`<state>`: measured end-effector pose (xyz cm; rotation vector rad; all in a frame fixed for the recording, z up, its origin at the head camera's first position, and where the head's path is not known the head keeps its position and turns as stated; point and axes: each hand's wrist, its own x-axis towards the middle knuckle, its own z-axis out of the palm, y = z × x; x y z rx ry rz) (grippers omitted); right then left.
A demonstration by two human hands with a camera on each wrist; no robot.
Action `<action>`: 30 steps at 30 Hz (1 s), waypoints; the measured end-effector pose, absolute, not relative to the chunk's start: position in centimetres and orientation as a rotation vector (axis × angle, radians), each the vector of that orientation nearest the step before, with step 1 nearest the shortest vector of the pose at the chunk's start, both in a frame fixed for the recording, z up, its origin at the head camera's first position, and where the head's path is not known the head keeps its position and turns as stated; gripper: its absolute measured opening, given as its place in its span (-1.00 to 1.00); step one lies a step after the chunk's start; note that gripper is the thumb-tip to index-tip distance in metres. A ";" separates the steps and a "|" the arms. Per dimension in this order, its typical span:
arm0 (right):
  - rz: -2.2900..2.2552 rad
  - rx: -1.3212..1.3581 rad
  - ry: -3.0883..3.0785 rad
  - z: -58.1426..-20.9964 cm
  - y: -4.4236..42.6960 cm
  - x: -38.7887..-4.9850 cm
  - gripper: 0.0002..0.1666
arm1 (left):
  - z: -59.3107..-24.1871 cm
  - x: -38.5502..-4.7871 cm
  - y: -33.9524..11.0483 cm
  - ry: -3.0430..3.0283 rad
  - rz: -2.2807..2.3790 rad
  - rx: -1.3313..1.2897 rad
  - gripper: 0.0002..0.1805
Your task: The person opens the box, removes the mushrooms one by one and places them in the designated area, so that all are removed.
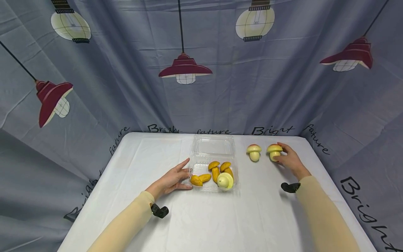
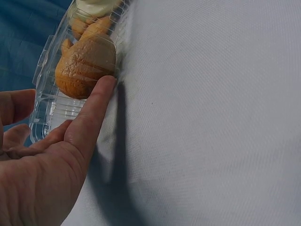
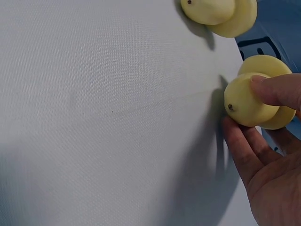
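Observation:
A clear plastic clamshell box [image 1: 203, 161] lies with its lid folded back. Inside are several brown-yellow toy mushrooms [image 1: 215, 174] and a pale yellow one [image 1: 223, 181], its stem end toward me. My left hand [image 1: 171, 179] rests against the box's left side, fingers spread and mostly straight; in the left wrist view one fingertip [image 2: 107, 82] touches the wall near a brown mushroom [image 2: 84, 70]. To the right, my right hand [image 1: 291, 161] grips a pale yellow toy mushroom [image 3: 247, 101] between thumb and fingers. A similar mushroom [image 1: 253, 152] lies just left of it.
The white-covered table [image 1: 201, 224] carries all of this. Behind and on both sides hangs a grey-blue curtain [image 1: 201, 105] printed with lamps and lettering. A dark wrist camera sits on each sleeve.

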<state>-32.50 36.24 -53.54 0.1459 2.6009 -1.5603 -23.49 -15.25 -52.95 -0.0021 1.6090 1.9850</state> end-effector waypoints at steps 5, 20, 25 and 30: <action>-1.570 0.165 2.589 -53.6 36.1 -32.6 0.05 | -53.0 -23.4 -15.3 1.601 1.989 -0.003 -0.14; -1.519 0.208 2.608 -53.4 36.0 -32.6 0.04 | -52.9 -23.4 -15.3 1.592 1.987 0.007 -0.14; -1.530 0.199 2.596 -53.6 36.1 -32.8 0.05 | -52.9 -23.5 -15.3 1.590 1.990 0.000 -0.13; -1.524 0.177 2.597 -53.7 36.2 -32.7 0.05 | -52.9 -23.5 -15.3 1.592 1.989 -0.005 -0.13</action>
